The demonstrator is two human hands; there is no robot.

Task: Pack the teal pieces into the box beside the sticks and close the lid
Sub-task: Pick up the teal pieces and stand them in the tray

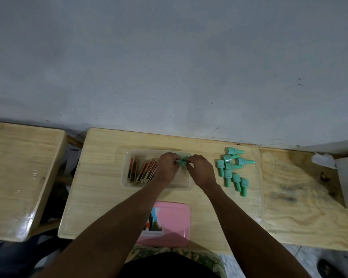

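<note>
1 teal piece (182, 161), box (186, 182) right end: likely light, rigid, slick; grip the wide body; left hand (166, 167), right hand (201, 169) both pinching it.

The person wears a black top (169, 266) and green camouflage cloth (201, 255).

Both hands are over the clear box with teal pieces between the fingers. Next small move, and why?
Probably set the held teal pieces down in the box, to the right of the sticks, and let go. The left hand and right hand pinch them just above that space. The teal pile waits on the table, and the pink lid is off.
</note>
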